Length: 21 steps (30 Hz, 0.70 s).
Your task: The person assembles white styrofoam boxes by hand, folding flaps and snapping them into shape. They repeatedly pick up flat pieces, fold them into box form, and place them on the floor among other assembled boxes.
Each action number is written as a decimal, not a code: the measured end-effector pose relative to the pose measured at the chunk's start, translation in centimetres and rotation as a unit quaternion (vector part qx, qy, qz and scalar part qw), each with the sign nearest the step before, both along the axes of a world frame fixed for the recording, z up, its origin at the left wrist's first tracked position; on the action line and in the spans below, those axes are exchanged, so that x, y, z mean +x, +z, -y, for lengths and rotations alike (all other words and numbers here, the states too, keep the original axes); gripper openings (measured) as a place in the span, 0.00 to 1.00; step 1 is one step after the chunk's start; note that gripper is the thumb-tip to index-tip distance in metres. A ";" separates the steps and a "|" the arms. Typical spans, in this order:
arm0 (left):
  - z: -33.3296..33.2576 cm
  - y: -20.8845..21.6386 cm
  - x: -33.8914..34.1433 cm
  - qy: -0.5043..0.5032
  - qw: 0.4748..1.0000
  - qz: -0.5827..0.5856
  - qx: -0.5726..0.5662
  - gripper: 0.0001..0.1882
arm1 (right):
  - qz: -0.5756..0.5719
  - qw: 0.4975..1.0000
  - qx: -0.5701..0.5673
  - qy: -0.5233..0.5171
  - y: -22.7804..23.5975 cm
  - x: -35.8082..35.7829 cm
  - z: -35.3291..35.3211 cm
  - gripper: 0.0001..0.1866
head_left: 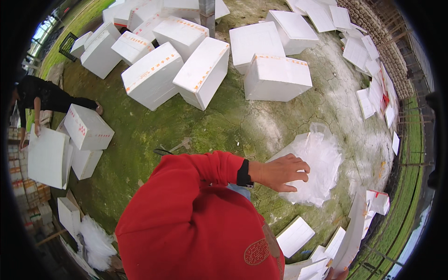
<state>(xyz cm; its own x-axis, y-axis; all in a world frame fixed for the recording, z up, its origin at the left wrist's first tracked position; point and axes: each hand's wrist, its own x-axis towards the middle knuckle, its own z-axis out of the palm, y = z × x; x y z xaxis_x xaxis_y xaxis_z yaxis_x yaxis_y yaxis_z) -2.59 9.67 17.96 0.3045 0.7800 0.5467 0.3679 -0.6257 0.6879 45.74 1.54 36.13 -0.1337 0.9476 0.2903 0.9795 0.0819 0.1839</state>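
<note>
My left hand (281,173), in a red sleeve with a black wristband, reaches across to the right. Its fingers are bent and spread, with nothing visible in them. Beneath and beside it lies a heap of thin clear plastic bags (322,163), partly over a white foam panel (289,147). At the lower edge, only a few fingers of my right hand (339,274) show. They close on the lower end of a long white foam board (351,238), seen nearly edge-on.
White foam boxes (277,77) with orange print stand on mossy, cracked ground. Foam lids (357,52) lie scattered at right; more panels (295,236) lie near me. At left a person (42,98) in dark clothes holds white foam panels (46,156). Another plastic heap (96,242) lies lower left.
</note>
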 end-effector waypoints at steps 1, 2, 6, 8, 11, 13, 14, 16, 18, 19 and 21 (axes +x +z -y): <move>0.3 -1.0 -0.7 0.016 1.000 -0.015 -0.019 0.20 | 0.036 0.999 0.027 0.008 -0.9 2.7 -2.6 0.36; 0.8 -1.8 -1.3 0.027 0.998 -0.036 -0.048 0.19 | 0.042 0.998 0.002 -0.037 -1.5 5.4 -4.9 0.39; 3.4 -4.1 -2.6 0.095 0.974 -0.121 -0.167 0.17 | 0.019 0.997 0.006 -0.070 -5.3 12.7 -15.6 0.46; 5.1 -4.5 -2.8 0.142 0.962 -0.130 -0.194 0.16 | -0.052 0.995 0.004 -0.079 -9.0 12.1 -21.2 0.50; 7.5 -4.6 -3.0 0.174 0.948 -0.142 -0.224 0.16 | -0.216 0.953 -0.204 0.060 -17.0 3.5 -30.3 0.32; 8.7 -4.5 -3.0 0.188 0.939 -0.133 -0.256 0.16 | -0.227 0.902 -0.322 0.176 -22.1 -5.8 -33.5 0.33; 9.3 -4.4 -3.3 0.196 0.933 -0.124 -0.275 0.15 | -0.224 0.878 -0.353 0.232 -24.3 -11.2 -34.0 0.33; 10.5 -4.3 -4.2 0.229 0.921 -0.103 -0.297 0.15 | -0.245 0.801 -0.411 0.360 -27.6 -22.5 -33.5 0.31; 12.0 -4.3 -6.0 0.275 0.908 -0.083 -0.305 0.14 | -0.219 0.749 -0.457 0.428 -29.2 -33.0 -31.4 0.31; 13.0 -4.4 -7.0 0.301 0.904 -0.067 -0.296 0.14 | -0.225 0.722 -0.458 0.468 -29.8 -37.6 -29.7 0.30; 15.2 -5.1 -9.5 0.361 0.891 -0.043 -0.271 0.14 | -0.210 0.662 -0.502 0.516 -30.7 -45.8 -26.7 0.30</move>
